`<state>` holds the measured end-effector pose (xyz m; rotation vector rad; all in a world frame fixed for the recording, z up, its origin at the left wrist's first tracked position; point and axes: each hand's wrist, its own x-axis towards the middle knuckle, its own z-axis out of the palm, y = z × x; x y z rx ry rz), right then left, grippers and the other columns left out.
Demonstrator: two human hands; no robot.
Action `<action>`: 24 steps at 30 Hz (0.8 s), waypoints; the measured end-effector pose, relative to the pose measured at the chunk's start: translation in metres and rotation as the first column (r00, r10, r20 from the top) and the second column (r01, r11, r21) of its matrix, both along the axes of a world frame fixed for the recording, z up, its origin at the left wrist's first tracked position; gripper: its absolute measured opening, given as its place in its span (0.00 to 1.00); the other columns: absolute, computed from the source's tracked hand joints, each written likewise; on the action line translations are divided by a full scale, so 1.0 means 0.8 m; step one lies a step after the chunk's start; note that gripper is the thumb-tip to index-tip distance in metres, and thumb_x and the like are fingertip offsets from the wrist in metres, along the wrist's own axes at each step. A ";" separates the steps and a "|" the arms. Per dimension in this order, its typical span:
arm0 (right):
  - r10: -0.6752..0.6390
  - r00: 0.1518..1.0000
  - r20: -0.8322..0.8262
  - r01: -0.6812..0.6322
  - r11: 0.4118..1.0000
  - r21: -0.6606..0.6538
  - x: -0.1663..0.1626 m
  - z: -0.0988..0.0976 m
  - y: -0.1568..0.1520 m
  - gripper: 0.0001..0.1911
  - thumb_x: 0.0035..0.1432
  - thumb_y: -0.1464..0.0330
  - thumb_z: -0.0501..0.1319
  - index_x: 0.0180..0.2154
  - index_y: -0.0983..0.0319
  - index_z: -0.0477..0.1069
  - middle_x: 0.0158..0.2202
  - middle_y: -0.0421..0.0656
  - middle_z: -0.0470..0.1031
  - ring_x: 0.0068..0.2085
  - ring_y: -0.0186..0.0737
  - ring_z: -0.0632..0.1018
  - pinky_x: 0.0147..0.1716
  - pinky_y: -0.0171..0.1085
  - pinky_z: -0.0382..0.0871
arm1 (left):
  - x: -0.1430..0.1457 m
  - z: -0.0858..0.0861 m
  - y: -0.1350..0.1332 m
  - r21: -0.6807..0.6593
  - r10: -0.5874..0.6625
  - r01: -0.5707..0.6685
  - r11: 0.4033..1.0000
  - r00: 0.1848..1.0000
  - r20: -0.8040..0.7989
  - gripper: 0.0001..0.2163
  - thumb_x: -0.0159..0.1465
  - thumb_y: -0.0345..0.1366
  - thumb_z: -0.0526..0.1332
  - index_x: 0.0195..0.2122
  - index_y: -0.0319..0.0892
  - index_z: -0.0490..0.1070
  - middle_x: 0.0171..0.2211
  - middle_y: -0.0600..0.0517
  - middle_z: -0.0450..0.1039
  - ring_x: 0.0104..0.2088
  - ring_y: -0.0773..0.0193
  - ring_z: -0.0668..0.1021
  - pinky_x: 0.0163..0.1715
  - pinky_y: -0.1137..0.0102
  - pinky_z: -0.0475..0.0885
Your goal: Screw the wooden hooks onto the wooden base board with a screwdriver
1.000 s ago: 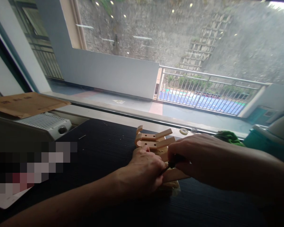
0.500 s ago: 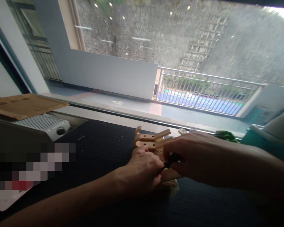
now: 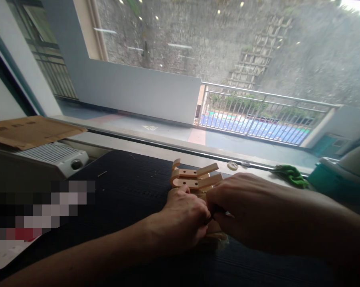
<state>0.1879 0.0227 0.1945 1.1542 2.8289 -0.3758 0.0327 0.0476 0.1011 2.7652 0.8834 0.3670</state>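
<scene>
Two pale wooden hooks, the rear hook (image 3: pixel 188 172) and the front hook (image 3: pixel 189 183), lie side by side over the dark table, each with two dark holes and a curled left end. My left hand (image 3: pixel 187 215) is closed on the wooden hook rack just in front of them, its fingertips hidden. My right hand (image 3: pixel 228 199) is closed around a dark-handled tool, apparently a screwdriver (image 3: pixel 210 217), mostly covered by the fingers. Its tip meets the work between both hands and is hidden. Clear wrap (image 3: pixel 222 239) shows under the wood.
A roll of tape (image 3: pixel 232 165) and a green cloth (image 3: pixel 290 176) lie on the window sill. A teal container (image 3: pixel 326 179) stands at the right. At left are a brown envelope (image 3: pixel 33 129) on a white appliance (image 3: pixel 57 157) and a blurred-out sheet (image 3: pixel 6 255).
My right hand has rolled and shifted slightly down, so the dark handle shows less and more of the front hook is visible. My left hand stays almost in place.
</scene>
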 end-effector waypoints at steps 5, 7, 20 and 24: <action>-0.211 0.975 0.074 0.205 0.975 0.079 0.002 0.002 -0.002 0.14 0.56 0.68 0.53 0.20 0.63 0.67 0.18 0.37 0.66 0.19 0.28 0.60 0.19 0.32 0.48 | 0.001 -0.001 0.000 -0.023 0.016 -0.016 1.000 1.000 -0.004 0.06 0.57 0.33 0.59 0.23 0.42 0.72 0.24 0.54 0.75 0.29 0.62 0.75 0.40 0.66 0.62; -0.259 0.960 0.107 0.249 0.963 0.101 0.002 0.005 -0.003 0.13 0.55 0.67 0.54 0.21 0.62 0.68 0.19 0.38 0.66 0.19 0.29 0.61 0.19 0.32 0.48 | 0.001 -0.001 0.000 -0.015 0.017 -0.017 1.000 1.000 -0.017 0.05 0.57 0.33 0.59 0.25 0.42 0.72 0.25 0.55 0.75 0.30 0.62 0.76 0.41 0.66 0.62; -0.145 0.981 0.126 0.136 0.988 0.072 -0.006 0.008 -0.005 0.08 0.53 0.72 0.56 0.25 0.62 0.73 0.23 0.40 0.72 0.24 0.32 0.68 0.22 0.32 0.53 | 0.002 -0.001 -0.001 -0.015 0.014 -0.014 1.000 1.000 -0.018 0.05 0.57 0.32 0.60 0.24 0.42 0.72 0.25 0.56 0.75 0.29 0.64 0.76 0.41 0.67 0.61; -0.231 0.962 0.147 0.212 0.968 0.133 0.002 0.009 -0.007 0.08 0.52 0.70 0.56 0.23 0.61 0.72 0.21 0.39 0.70 0.21 0.31 0.66 0.20 0.32 0.49 | 0.003 0.001 -0.001 -0.024 0.017 -0.018 1.000 0.998 -0.054 0.06 0.57 0.34 0.60 0.24 0.43 0.72 0.26 0.55 0.76 0.30 0.62 0.76 0.42 0.66 0.61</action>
